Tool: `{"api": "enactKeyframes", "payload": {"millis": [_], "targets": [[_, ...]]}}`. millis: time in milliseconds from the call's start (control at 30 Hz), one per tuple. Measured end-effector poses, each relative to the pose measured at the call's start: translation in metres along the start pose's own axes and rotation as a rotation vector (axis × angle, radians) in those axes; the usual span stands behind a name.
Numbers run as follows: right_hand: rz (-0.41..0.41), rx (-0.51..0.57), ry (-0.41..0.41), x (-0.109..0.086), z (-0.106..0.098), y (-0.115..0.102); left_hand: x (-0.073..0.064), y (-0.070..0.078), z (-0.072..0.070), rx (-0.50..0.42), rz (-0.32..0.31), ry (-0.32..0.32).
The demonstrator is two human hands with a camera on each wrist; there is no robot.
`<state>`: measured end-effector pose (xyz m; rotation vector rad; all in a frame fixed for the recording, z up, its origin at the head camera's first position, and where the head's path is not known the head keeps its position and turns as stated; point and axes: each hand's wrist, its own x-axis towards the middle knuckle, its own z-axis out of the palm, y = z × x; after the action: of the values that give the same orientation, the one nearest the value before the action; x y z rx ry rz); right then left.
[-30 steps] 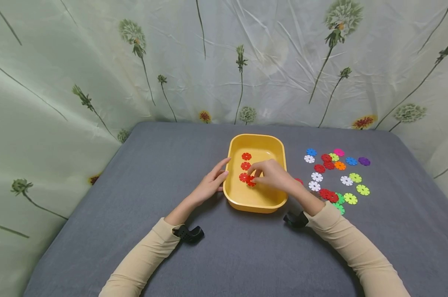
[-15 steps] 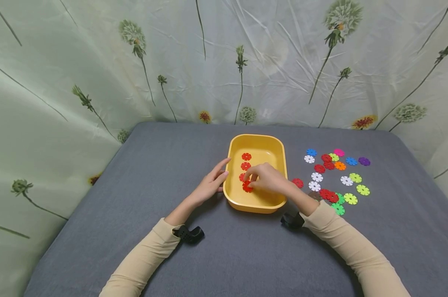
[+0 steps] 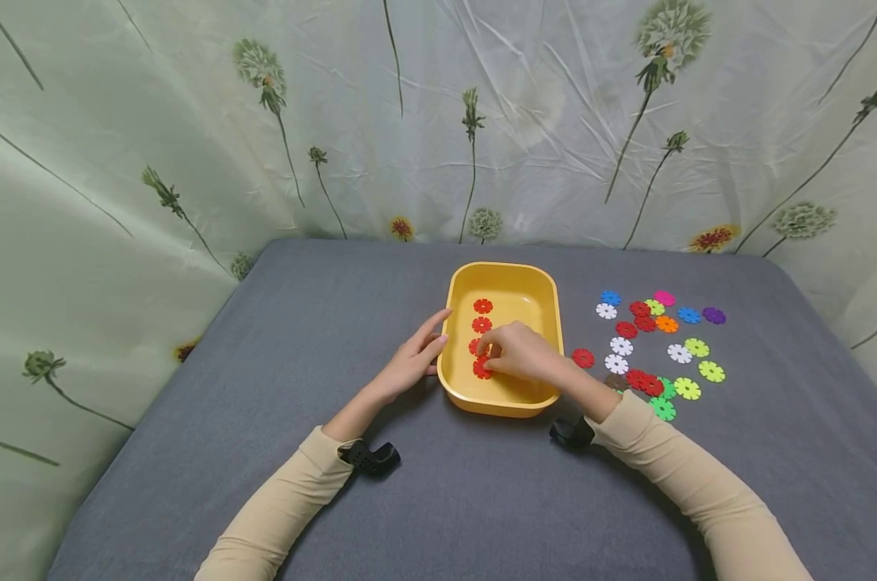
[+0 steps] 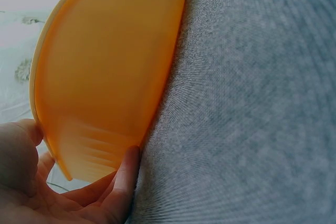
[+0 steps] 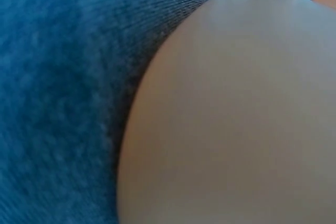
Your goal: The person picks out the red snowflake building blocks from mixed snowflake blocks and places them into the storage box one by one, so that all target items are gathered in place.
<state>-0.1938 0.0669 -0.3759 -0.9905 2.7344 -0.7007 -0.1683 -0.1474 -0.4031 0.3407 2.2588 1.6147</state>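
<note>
Notched red disc [image 3: 481, 370] moved nearer and leftward, right hand [image 3: 519, 350] pinching it, left hand [image 3: 407, 362] spread against smooth yellow tub [image 3: 494, 406]

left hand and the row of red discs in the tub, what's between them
In the head view, the yellow tub's left wall and bare tub floor lie between the left hand and the red discs.

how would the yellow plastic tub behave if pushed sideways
The yellow plastic tub would probably slide rather than tip, being wider than it is tall. It looks light, as its walls seem thin. The woven gray cloth underneath may add some drag.
</note>
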Motion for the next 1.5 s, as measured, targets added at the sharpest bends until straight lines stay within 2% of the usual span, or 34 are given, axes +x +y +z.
{"api": "enactKeyframes", "payload": {"millis": [200, 400, 667, 1067, 1300, 1500], "targets": [[0.009, -0.009, 0.010, -0.001, 0.000, 0.000, -0.012, 0.019, 0.001, 0.006, 0.009, -0.002], [-0.016, -0.045, 0.011, -0.003, -0.003, -0.001, -0.012, 0.020, 0.002, -0.003, 0.008, 0.003], [-0.035, -0.092, -0.079, -0.010, -0.006, -0.007, -0.012, 0.019, 0.001, -0.002, 0.003, 0.006], [-0.051, -0.124, -0.114, -0.008, -0.003, -0.008, -0.013, 0.021, 0.001, 0.010, -0.001, 0.001], [-0.059, -0.120, -0.097, -0.007, -0.002, -0.008, 0.002, -0.002, 0.001, -0.005, 0.001, 0.010], [-0.063, -0.124, -0.096, -0.005, 0.000, -0.007, 0.003, -0.008, 0.001, -0.003, 0.015, 0.030]]}}
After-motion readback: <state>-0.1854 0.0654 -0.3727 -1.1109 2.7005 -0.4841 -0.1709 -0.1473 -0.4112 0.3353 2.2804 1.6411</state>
